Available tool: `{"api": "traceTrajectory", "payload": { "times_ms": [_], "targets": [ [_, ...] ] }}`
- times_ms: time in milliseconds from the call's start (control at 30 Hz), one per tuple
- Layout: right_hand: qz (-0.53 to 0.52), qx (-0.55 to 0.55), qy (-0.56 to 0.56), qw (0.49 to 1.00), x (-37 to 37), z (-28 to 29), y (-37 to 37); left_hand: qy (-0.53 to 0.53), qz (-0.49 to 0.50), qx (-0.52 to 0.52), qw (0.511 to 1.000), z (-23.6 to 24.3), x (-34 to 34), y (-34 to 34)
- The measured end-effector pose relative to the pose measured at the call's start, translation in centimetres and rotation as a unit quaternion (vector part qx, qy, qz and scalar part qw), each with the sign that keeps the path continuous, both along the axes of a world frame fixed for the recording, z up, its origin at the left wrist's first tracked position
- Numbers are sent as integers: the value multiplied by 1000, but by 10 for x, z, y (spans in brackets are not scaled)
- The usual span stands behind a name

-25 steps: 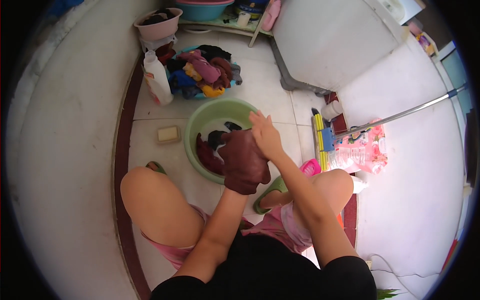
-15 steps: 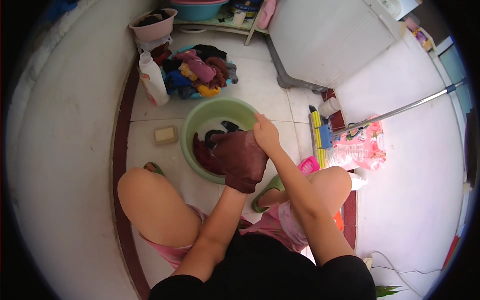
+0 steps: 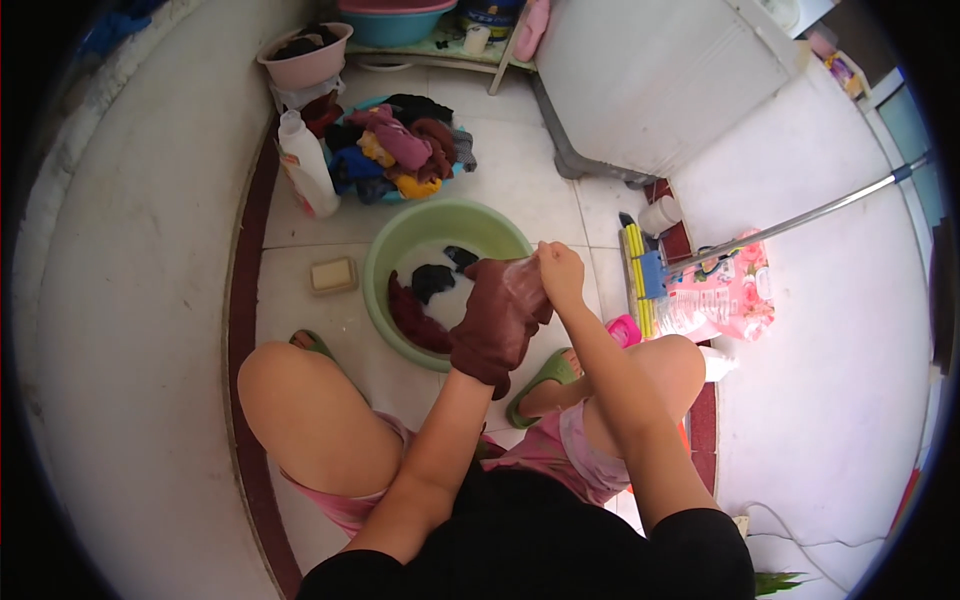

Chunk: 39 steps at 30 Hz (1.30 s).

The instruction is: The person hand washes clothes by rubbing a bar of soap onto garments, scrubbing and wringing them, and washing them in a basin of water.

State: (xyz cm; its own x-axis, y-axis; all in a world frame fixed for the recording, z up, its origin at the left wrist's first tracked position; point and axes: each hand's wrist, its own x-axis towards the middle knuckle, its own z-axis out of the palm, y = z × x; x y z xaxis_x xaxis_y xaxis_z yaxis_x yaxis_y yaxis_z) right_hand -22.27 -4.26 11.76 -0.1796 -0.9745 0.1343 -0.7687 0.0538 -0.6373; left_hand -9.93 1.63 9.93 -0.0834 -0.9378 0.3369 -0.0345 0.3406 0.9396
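Observation:
A wet brown garment point(image 3: 497, 318) covers my left hand, which is pushed inside it up to the wrist; my left forearm point(image 3: 448, 425) shows below, and the fingers are hidden. My right hand point(image 3: 561, 275) is closed on the garment's far right edge, where pale suds streak the cloth. Both are held over the right side of a green basin point(image 3: 378, 300). Inside the basin, dark red cloth point(image 3: 412, 318) and small black cloth pieces point(image 3: 432, 283) lie in shallow, whitish water.
Left of the basin sits a soap bar in a dish point(image 3: 333, 275). Beyond it stand a white bottle point(image 3: 308, 165) and a blue basin heaped with clothes point(image 3: 400, 145). A mop point(image 3: 652, 275) and a pink packet point(image 3: 735, 290) lean at the right wall. My knees flank the basin.
My right hand has moved a little right and nearer, fingers now curled tight on the brown garment. The cloth is drawn up and right, uncovering more of the basin's inside.

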Motion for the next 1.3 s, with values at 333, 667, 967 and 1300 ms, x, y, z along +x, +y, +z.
{"api": "traceTrajectory", "payload": {
  "times_ms": [333, 667, 967, 1300],
  "targets": [
    [144, 183, -403, 885, 43, 2, 70, -503, 227, 46, 833, -9, 23, -14],
    [216, 162, -172, 947, 57, 24, 80, -18, 245, -55, 968, -35, 22, -12],
    [263, 90, -51, 959, 65, 55, 117, 12, 52, 48, 997, 2, 47, 15],
    [186, 37, 50, 981, 40, 8, 6, 665, -265, 103, 691, 2, -24, 9]
  ]
}}
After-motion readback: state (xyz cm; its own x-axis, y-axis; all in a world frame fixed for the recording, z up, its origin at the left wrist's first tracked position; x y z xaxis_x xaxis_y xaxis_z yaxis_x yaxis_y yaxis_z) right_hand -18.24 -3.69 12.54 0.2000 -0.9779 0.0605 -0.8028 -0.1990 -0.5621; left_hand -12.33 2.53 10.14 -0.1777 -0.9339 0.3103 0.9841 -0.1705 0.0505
